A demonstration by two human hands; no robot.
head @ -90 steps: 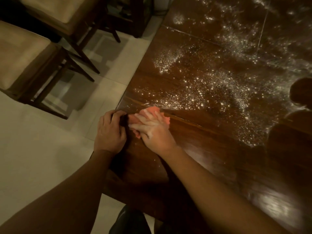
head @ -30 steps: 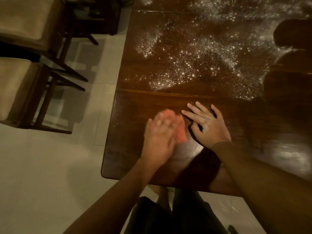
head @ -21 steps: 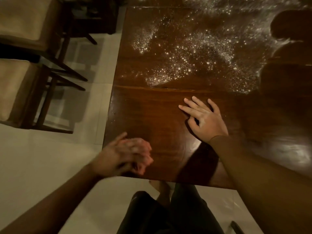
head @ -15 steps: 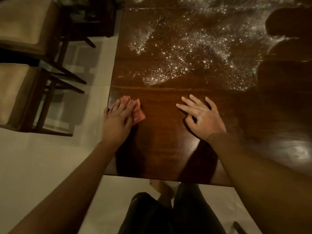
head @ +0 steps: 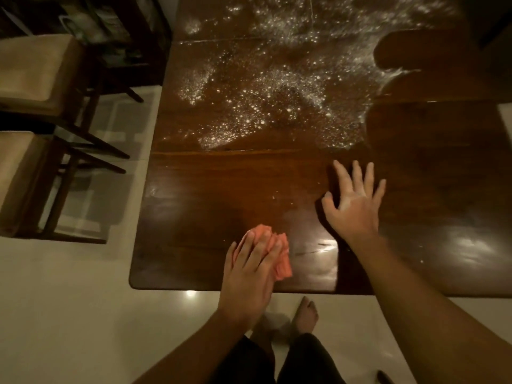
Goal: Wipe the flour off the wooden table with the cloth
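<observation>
A dark wooden table (head: 194, 206) fills the middle of the head view. White flour (head: 277, 87) is scattered over its far half, while the near strip looks wiped and glossy. My left hand (head: 250, 273) presses a crumpled pink-orange cloth (head: 273, 250) flat against the table near the front edge, its fingers laid straight over the cloth. My right hand (head: 352, 206) lies flat on the wood to the right, fingers spread, with flour dust on its back.
Two cushioned wooden chairs (head: 36, 73) stand on the pale tiled floor (head: 69, 314) to the left of the table. My bare foot (head: 306, 317) and dark trousers show below the table's front edge.
My left hand has swept the cloth from the table's left edge back to the right and toward the front edge. My right hand has stayed flat on the table.
</observation>
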